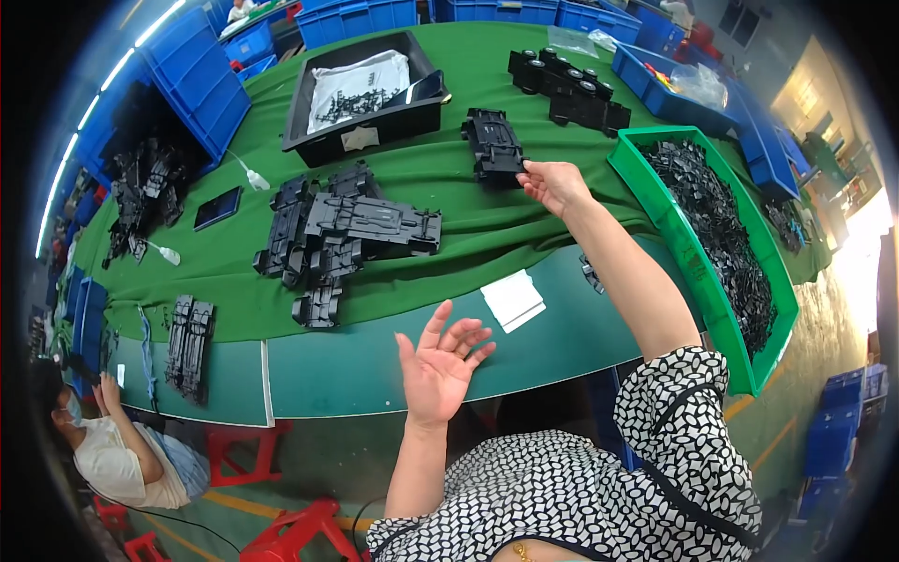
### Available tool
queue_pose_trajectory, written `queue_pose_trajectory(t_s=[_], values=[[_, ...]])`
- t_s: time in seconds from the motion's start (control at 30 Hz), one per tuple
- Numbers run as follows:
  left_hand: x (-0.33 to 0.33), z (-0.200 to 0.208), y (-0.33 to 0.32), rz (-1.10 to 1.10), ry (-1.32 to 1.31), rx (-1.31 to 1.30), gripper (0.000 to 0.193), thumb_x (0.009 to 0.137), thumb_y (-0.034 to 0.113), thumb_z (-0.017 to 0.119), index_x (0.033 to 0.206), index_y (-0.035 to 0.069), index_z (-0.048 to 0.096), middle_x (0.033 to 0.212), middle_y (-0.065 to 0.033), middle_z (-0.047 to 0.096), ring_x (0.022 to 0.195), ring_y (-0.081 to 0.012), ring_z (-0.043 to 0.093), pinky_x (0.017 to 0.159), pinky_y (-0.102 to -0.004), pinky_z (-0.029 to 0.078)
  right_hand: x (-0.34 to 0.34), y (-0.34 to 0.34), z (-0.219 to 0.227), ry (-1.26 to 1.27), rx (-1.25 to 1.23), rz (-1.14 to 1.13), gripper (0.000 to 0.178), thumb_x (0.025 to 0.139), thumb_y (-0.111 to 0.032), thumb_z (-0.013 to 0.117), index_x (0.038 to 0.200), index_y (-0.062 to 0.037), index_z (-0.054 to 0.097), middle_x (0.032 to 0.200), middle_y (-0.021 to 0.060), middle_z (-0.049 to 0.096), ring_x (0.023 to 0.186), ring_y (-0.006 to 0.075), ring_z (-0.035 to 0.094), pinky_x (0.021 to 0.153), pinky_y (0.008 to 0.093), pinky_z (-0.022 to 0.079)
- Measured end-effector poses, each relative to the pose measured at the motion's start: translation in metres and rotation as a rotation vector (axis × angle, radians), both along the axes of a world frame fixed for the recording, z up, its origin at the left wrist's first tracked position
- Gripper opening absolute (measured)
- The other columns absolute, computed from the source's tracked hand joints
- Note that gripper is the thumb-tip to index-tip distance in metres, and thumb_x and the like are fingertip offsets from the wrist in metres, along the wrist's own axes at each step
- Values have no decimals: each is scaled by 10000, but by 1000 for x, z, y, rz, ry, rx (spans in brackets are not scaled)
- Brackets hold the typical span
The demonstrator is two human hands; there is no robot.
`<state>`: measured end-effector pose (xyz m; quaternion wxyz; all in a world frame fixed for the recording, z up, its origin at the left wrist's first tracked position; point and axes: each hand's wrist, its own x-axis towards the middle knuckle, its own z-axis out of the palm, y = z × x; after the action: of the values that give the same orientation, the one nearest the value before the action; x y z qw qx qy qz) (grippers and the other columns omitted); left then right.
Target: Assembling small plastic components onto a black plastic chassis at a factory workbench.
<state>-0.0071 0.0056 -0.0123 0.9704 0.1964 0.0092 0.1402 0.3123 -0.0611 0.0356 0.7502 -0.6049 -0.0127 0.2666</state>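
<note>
My right hand (557,185) reaches out over the green cloth. Its fingers pinch the near right corner of a black plastic toy car chassis (493,140), which lies on the cloth or just over it; I cannot tell which. Palm up, my left hand (440,365) is open above the table's near edge, with nothing in it. Left of the middle lies a pile of similar black and dark grey chassis (375,220), stacked crosswise. Farther back on the right, black chassis with wheels (562,75) lie beside a flat black part (590,114).
A green bin (660,220) full of small black parts stands at my right. At the back is a black tray (361,140) with a white bag and small parts. White paper (513,300) lies on the near table. A co-worker (140,450) sits at the left.
</note>
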Motion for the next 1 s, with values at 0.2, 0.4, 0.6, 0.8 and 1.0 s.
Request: queue_pose_trajectory(t_s=[0.2, 0.4, 0.6, 0.8, 1.0], values=[[3, -1, 1, -11, -13, 19, 701, 907, 632, 242, 1358, 113, 379, 1164, -153, 561, 1097, -331, 512, 968, -523, 371, 6, -7, -2, 11, -12, 1, 70, 847, 8, 562, 884, 68, 553, 784, 124, 598, 678, 174, 605, 563, 248, 515], [0, -3, 1, -4, -4, 25, 707, 906, 632, 246, 1357, 104, 380, 1162, -152, 563, 1090, -322, 520, 960, -521, 377, 11, -10, -7, 52, 26, 25, 108, 841, 5, 576, 911, 83, 549, 802, 141, 595, 685, 192, 609, 567, 257, 522], [0, -1, 1, -18, -36, 9, 709, 912, 622, 238, 1361, 89, 365, 1167, -163, 563, 1101, -330, 514, 974, -506, 368, 13, -25, -6, -10, -115, 73, 228, 866, -115, 593, 981, 74, 536, 794, 173, 623, 640, 199, 612, 539, 257, 511], [3, -4, 1, -17, -40, 10, 710, 919, 615, 210, 1359, 79, 364, 1181, -162, 557, 1101, -320, 514, 978, -491, 368, -51, -6, 24, -698, -371, 233, 226, 849, -180, 608, 992, -5, 600, 740, 52, 628, 594, 93, 570, 536, 229, 465], [1, -4, 2, -2, -32, 18, 692, 928, 601, 210, 1354, 80, 370, 1167, -151, 562, 1082, -299, 520, 973, -479, 374, -90, 68, 4, -1248, -605, 681, 743, 710, -264, 731, 1311, 9, 390, 1252, 230, 502, 1171, 345, 481, 986, 386, 389]])
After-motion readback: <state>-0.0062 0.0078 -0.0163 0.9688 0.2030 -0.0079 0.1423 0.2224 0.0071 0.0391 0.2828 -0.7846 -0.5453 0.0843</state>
